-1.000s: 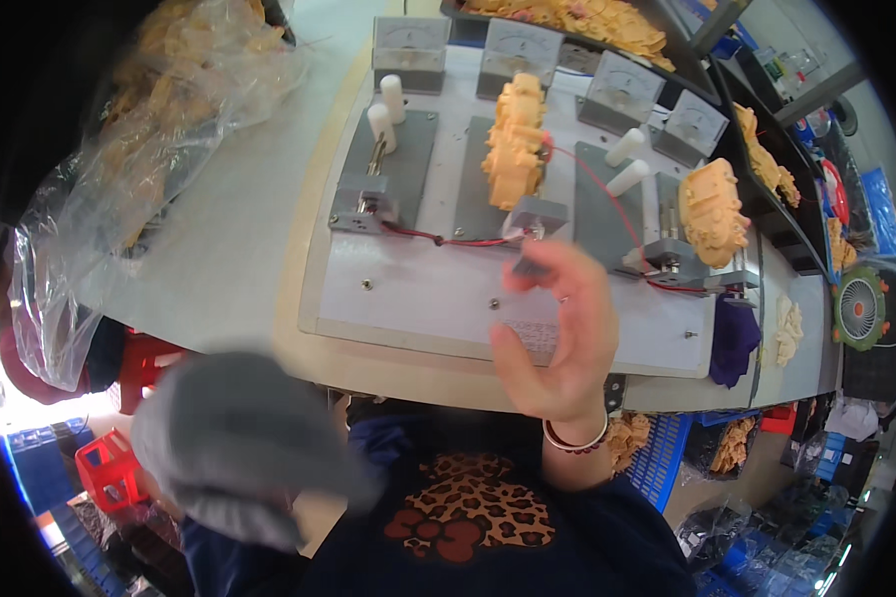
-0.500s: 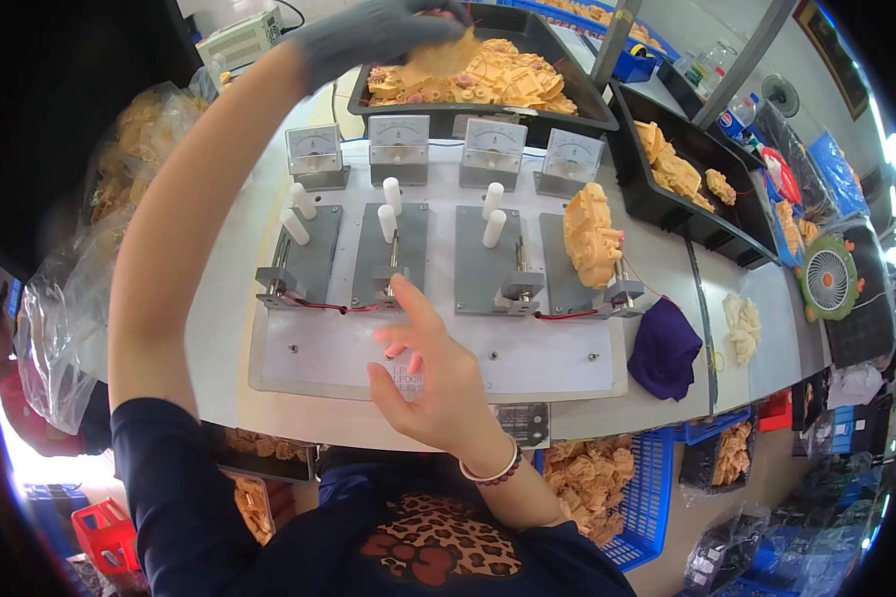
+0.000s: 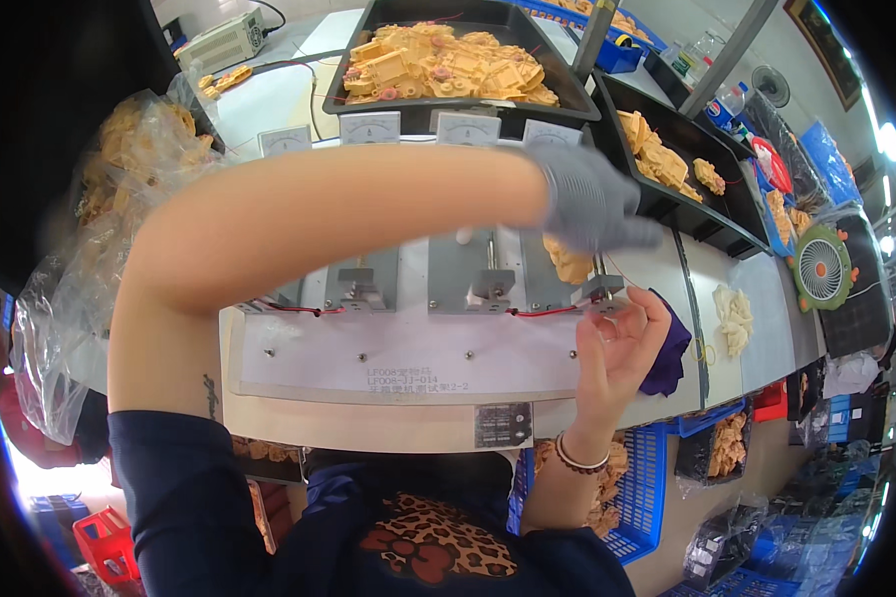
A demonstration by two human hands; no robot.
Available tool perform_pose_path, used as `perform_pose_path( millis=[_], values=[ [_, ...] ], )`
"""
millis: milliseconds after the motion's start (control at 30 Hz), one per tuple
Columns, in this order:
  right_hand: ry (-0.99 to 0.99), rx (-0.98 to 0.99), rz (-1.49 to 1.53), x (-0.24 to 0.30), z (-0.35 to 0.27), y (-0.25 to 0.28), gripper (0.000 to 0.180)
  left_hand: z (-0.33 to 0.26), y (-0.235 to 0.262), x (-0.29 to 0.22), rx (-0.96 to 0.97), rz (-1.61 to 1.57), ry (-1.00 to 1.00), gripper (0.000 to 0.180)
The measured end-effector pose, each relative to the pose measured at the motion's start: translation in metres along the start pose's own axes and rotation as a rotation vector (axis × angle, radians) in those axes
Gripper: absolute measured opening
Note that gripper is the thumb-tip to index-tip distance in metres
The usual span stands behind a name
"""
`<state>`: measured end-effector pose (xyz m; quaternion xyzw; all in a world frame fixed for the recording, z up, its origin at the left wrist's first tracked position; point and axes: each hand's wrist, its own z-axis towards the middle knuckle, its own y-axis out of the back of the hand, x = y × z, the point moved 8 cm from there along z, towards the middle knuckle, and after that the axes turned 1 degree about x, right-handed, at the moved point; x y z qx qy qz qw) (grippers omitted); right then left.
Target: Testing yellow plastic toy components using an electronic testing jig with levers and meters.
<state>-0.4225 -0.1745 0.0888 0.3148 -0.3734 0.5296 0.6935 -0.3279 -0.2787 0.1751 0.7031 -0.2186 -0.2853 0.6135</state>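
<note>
My left hand (image 3: 589, 204), in a grey glove, reaches across the bench to the rightmost test fixture, smeared by motion. Just below it, an orange-tan plastic moulded part (image 3: 567, 261) stands on that fixture, its upper portion hidden by the glove. Whether the glove touches or holds the part cannot be made out. My bare right hand (image 3: 622, 343) is at the fixture's front, thumb and bent forefinger closed at the small metal clamp (image 3: 599, 289). More grey fixture plates (image 3: 453, 284) stand in a row to the left, partly behind my left forearm.
Behind the fixtures stand several analog meters (image 3: 468, 128). A black tray (image 3: 558, 114) heaped with tan parts lies beyond them; another black tray (image 3: 737, 224) is at the right. A purple cloth (image 3: 670, 353), a white cloth (image 3: 734, 320) and a green fan (image 3: 824, 267) lie further right.
My left hand has swung from the far tray, where it held a tan part, to the rightmost fixture. My right hand has moved right, from the second fixture to the rightmost one's clamp.
</note>
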Motion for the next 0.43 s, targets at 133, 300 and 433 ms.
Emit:
perform_pose_path(
  millis=[133, 300, 433],
  values=[
    [0.097, -0.022, 0.107, 0.000, -0.005, 0.005, 0.041, 0.002, -0.008, -0.004, 0.166, 0.270, 0.038, 0.053],
    [0.218, 0.043, -0.001, 0.007, -0.005, 0.005, 0.033, -0.006, -0.025, 0.010, 0.297, 0.055, 0.140, 0.051],
    [0.193, 0.022, -0.003, 0.001, -0.010, 0.010, 0.036, -0.004, -0.009, 0.013, 0.085, -0.019, 0.076, 0.056]
  ],
)
